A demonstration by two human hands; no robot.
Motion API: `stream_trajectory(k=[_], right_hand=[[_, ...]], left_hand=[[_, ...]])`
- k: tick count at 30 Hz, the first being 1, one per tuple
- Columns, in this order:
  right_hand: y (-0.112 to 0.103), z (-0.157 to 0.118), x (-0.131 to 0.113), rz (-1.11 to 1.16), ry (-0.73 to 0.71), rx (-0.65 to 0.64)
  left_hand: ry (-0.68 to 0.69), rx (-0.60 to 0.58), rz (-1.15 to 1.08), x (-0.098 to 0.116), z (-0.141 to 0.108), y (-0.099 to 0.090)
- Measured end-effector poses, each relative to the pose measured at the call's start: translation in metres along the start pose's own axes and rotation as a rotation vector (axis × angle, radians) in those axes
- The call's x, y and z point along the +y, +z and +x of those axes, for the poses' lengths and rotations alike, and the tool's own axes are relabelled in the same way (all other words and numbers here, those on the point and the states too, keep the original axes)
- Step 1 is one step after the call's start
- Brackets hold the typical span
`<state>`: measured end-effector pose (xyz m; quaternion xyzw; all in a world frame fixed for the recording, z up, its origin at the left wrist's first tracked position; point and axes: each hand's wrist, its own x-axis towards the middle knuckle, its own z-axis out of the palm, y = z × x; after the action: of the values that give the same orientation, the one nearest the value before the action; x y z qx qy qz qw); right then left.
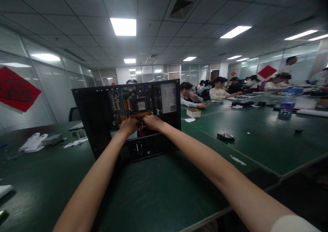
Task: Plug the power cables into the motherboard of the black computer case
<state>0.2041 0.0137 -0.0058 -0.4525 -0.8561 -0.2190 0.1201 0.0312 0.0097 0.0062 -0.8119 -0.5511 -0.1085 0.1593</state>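
Observation:
An open black computer case [82, 117] stands on the green table in front of me, its inside facing me. A motherboard [132, 100] with a square metal-coloured chip [141, 105] is mounted in it. A labelled power supply [168, 98] sits in the upper right. My left hand [130, 125] and my right hand [153, 122] reach in at the board's lower edge, near orange-yellow slots [140, 114]. Both have curled fingers, close together; whatever lies between the fingertips is hidden. Bundled red and dark cables [145, 131] hang just below them.
White plastic bag [34, 142] and grey box [52, 139] lie on the left of the table [159, 191]. To the right are a small open box [193, 113], a black part [225, 137] and a paper scrap [237, 160]. Several people sit along the far side.

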Motion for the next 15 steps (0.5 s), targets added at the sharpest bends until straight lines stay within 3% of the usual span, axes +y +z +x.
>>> stream_trajectory(k=[15], right_hand=[[0.0035,0.0048,0.0019,0.070,0.039,-0.036]], left_hand=[[0.010,0.025,-0.025,0.0022,0.0007,0.0021]])
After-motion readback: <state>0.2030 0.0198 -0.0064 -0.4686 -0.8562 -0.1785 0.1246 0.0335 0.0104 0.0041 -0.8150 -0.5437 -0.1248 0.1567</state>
